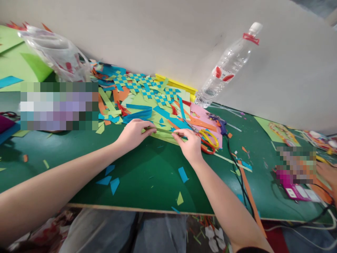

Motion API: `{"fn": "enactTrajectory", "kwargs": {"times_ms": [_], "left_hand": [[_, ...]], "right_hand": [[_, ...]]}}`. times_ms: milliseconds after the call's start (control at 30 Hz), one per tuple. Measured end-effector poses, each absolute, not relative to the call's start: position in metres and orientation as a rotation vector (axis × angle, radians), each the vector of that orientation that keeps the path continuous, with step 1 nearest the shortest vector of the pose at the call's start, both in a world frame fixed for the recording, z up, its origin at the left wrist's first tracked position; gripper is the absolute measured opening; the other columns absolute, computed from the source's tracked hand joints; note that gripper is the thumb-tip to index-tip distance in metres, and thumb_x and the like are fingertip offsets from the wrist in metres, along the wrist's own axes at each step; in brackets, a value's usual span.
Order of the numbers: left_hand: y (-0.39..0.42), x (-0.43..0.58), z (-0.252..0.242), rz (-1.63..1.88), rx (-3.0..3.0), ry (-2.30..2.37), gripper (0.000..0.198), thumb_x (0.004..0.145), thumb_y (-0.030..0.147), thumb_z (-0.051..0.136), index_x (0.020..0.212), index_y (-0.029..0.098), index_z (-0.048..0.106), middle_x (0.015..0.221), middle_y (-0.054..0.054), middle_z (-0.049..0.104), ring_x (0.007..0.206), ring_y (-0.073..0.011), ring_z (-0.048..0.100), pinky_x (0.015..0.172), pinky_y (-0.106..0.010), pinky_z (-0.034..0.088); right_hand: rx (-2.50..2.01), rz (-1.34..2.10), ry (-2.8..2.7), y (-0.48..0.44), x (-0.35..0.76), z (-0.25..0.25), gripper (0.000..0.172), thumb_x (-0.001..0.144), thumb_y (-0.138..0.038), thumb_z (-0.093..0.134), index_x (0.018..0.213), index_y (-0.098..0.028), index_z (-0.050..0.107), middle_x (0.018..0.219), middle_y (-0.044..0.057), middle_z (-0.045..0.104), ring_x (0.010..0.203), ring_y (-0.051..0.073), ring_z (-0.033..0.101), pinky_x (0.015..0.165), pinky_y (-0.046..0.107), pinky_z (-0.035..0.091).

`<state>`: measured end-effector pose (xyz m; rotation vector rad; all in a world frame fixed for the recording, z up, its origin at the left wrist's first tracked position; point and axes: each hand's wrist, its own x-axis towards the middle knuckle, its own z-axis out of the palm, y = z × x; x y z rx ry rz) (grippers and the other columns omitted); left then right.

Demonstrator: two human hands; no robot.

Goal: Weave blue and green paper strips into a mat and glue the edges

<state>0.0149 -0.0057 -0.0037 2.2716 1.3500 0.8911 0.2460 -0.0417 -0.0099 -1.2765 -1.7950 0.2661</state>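
Note:
My left hand [135,133] and my right hand [190,144] both pinch one narrow light green paper strip [163,130] that runs between them, low over a light green sheet [165,137] on the green table [147,175]. The fingers of both hands are closed on the strip's ends. Scissors with yellow and red handles [209,140] lie just right of my right hand. Behind the hands lies a heap of blue, green and orange strips with woven blue-and-green checker mats [143,88].
A clear plastic bottle [228,66] leans against the white wall. A plastic bag [56,52] sits at the back left. Paper scraps [110,181] dot the table near its front edge. A black cable [240,175] runs at the right, where another person's hand [328,174] shows.

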Motion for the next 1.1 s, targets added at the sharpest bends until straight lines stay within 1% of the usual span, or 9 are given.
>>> {"fn": "enactTrajectory", "kwargs": {"times_ms": [233, 400, 500, 633, 700, 833, 933, 1000, 1100], "left_hand": [[-0.0048, 0.0141, -0.0053, 0.881, 2.276, 1.349, 0.021, 0.088, 0.037, 0.058, 0.086, 0.022, 0.072, 0.081, -0.002, 0.074, 0.084, -0.0214, 0.061, 0.078, -0.033, 0.048], [-0.0045, 0.0133, -0.0036, 0.894, 2.278, 1.339, 0.024, 0.089, 0.040, 0.056, 0.086, 0.022, 0.072, 0.081, -0.002, 0.074, 0.084, -0.0212, 0.063, 0.078, -0.034, 0.049], [-0.0053, 0.0135, -0.0013, 0.942, 2.258, 1.364, 0.024, 0.089, 0.040, 0.056, 0.091, 0.022, 0.071, 0.088, -0.003, 0.074, 0.086, -0.0215, 0.064, 0.080, -0.035, 0.049], [-0.0069, 0.0147, 0.0024, 1.029, 2.276, 1.346, 0.029, 0.092, 0.040, 0.050, 0.102, 0.020, 0.069, 0.099, -0.005, 0.074, 0.092, -0.0215, 0.066, 0.084, -0.034, 0.050], [-0.0073, 0.0154, 0.0033, 1.039, 2.317, 1.324, 0.031, 0.094, 0.040, 0.047, 0.103, 0.019, 0.068, 0.099, -0.005, 0.073, 0.093, -0.0216, 0.066, 0.085, -0.035, 0.049], [-0.0076, 0.0162, 0.0019, 1.013, 2.421, 1.264, 0.028, 0.095, 0.036, 0.045, 0.100, 0.019, 0.067, 0.095, -0.005, 0.074, 0.091, -0.0215, 0.065, 0.090, -0.039, 0.046], [-0.0077, 0.0163, -0.0008, 1.007, 2.490, 1.226, 0.027, 0.095, 0.034, 0.045, 0.099, 0.019, 0.067, 0.094, -0.004, 0.073, 0.089, -0.0209, 0.064, 0.093, -0.040, 0.043], [-0.0077, 0.0161, -0.0027, 1.013, 2.530, 1.203, 0.026, 0.096, 0.032, 0.045, 0.099, 0.019, 0.067, 0.092, -0.004, 0.073, 0.087, -0.0200, 0.064, 0.093, -0.040, 0.043], [-0.0071, 0.0155, -0.0048, 1.011, 2.572, 1.180, 0.025, 0.095, 0.031, 0.045, 0.100, 0.020, 0.067, 0.092, -0.003, 0.073, 0.087, -0.0196, 0.064, 0.093, -0.039, 0.042]], "right_hand": [[-1.285, 0.293, -1.809, -0.0411, 0.2462, -0.0089, 0.007, 0.085, -0.028, 0.067, 0.082, -0.023, 0.071, 0.068, 0.001, 0.070, 0.075, 0.019, 0.068, 0.081, 0.038, 0.057], [-1.307, 0.269, -1.789, -0.0410, 0.2481, -0.0071, 0.007, 0.084, -0.028, 0.068, 0.081, -0.023, 0.071, 0.070, 0.002, 0.071, 0.078, 0.021, 0.070, 0.077, 0.037, 0.057], [-1.296, 0.293, -1.773, -0.0415, 0.2476, -0.0060, 0.007, 0.084, -0.028, 0.068, 0.080, -0.023, 0.071, 0.070, 0.002, 0.071, 0.077, 0.020, 0.070, 0.074, 0.035, 0.058], [-1.273, 0.393, -1.781, -0.0431, 0.2446, -0.0053, 0.004, 0.083, -0.027, 0.069, 0.083, -0.023, 0.070, 0.068, 0.000, 0.071, 0.066, 0.017, 0.069, 0.071, 0.032, 0.058], [-1.280, 0.419, -1.811, -0.0443, 0.2432, -0.0051, 0.006, 0.082, -0.027, 0.070, 0.086, -0.023, 0.070, 0.070, 0.000, 0.072, 0.064, 0.017, 0.068, 0.072, 0.033, 0.057], [-1.254, 0.407, -1.921, -0.0465, 0.2417, -0.0040, 0.006, 0.086, -0.026, 0.065, 0.088, -0.022, 0.070, 0.071, 0.001, 0.073, 0.070, 0.018, 0.068, 0.078, 0.035, 0.056], [-1.225, 0.429, -2.005, -0.0474, 0.2412, -0.0031, 0.006, 0.086, -0.024, 0.064, 0.087, -0.023, 0.070, 0.069, 0.000, 0.073, 0.072, 0.017, 0.068, 0.074, 0.033, 0.055], [-1.211, 0.445, -2.062, -0.0478, 0.2409, -0.0027, 0.007, 0.087, -0.023, 0.063, 0.087, -0.023, 0.070, 0.067, -0.001, 0.073, 0.069, 0.017, 0.067, 0.075, 0.032, 0.054], [-1.192, 0.439, -2.159, -0.0483, 0.2404, -0.0027, 0.008, 0.087, -0.023, 0.062, 0.086, -0.022, 0.069, 0.063, -0.002, 0.071, 0.064, 0.015, 0.063, 0.082, 0.033, 0.052]]}}
